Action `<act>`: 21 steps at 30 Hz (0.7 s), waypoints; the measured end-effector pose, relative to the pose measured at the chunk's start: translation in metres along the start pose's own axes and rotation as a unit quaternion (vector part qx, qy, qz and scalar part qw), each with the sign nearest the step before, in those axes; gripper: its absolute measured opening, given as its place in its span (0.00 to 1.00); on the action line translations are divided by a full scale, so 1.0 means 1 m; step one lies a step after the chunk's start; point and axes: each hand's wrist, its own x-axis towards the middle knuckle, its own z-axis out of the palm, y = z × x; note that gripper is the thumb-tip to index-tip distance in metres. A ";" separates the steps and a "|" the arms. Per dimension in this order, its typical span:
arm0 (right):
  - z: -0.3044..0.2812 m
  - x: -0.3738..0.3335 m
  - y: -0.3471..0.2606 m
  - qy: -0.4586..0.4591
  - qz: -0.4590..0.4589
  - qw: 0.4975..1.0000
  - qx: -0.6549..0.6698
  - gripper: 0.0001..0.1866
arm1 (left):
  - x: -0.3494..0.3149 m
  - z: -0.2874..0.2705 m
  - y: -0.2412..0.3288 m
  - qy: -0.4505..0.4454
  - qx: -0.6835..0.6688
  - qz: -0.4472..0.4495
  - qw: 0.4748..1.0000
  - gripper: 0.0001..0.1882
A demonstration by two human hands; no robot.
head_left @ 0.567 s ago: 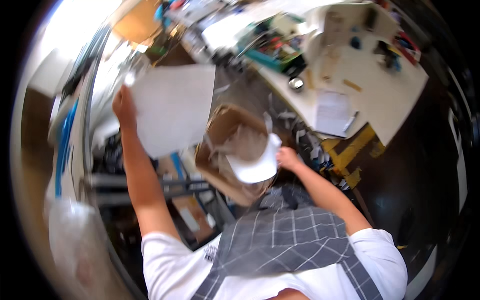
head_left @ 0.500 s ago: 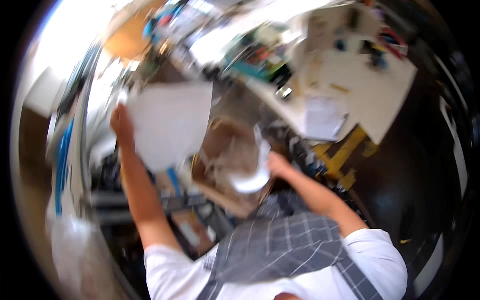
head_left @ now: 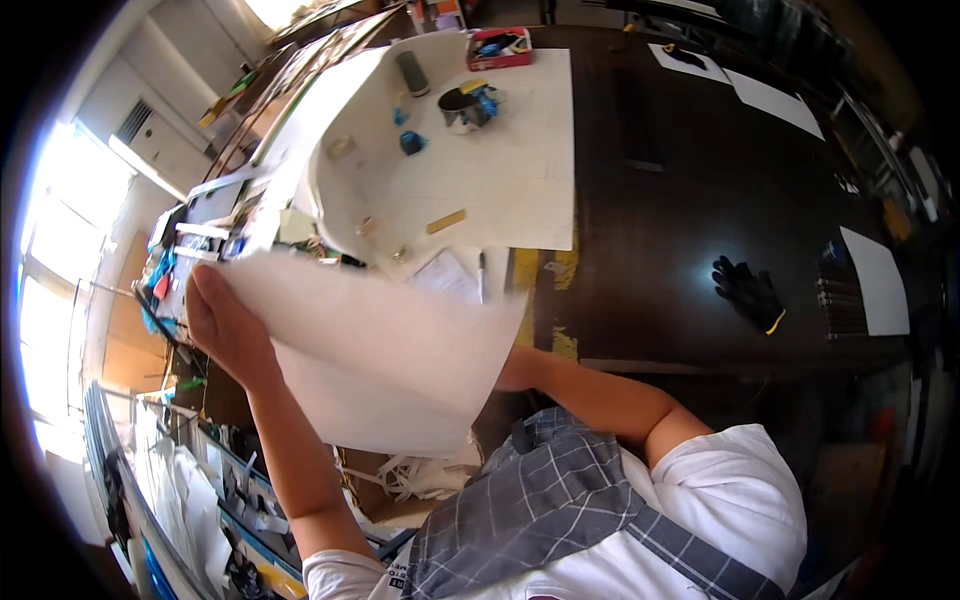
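My left hand (head_left: pixel 225 325) is closed on the left corner of a large white sheet (head_left: pixel 390 350), which looks like paper. The sheet stretches across in front of me, a little blurred and bowed. My right hand (head_left: pixel 516 369) is at the sheet's right edge, its fingers hidden behind it, so what they hold does not show. Under the sheet's lower edge a cardboard box (head_left: pixel 385 510) holds thin white paper strips (head_left: pixel 415 475).
Beyond the sheet, a white-covered worktop (head_left: pixel 510 190) carries a dark round container (head_left: pixel 462 110), a grey cylinder (head_left: pixel 411 73), a red box (head_left: pixel 500 50), a pen (head_left: pixel 481 278) and a yellowish strip (head_left: pixel 446 221). On the dark tabletop to the right lies a black glove (head_left: pixel 745 293).
My view has swung right toward the dark tabletop. The white sheet has come across in front of my right hand, which earlier held a white piece over the box.
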 end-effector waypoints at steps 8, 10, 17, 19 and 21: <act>-0.132 -0.073 0.036 0.030 0.162 0.981 0.100 0.37 | -0.024 0.210 0.083 -0.090 -0.316 0.112 0.938 0.20; -0.150 -0.083 0.018 -0.092 0.269 0.898 0.337 0.39 | -0.033 0.261 0.096 -0.052 -0.306 0.229 0.922 0.21; -0.246 -0.088 -0.053 0.240 -0.193 0.893 0.329 0.20 | -0.056 0.305 0.099 -0.147 -0.458 0.322 0.816 0.26; -0.285 -0.094 -0.051 0.270 -0.206 0.900 0.271 0.20 | -0.069 0.312 0.063 -0.183 -0.472 0.399 0.764 0.26; -0.314 -0.094 -0.028 0.305 -0.174 0.904 0.243 0.21 | -0.102 0.292 0.034 -0.263 -0.334 0.348 0.836 0.26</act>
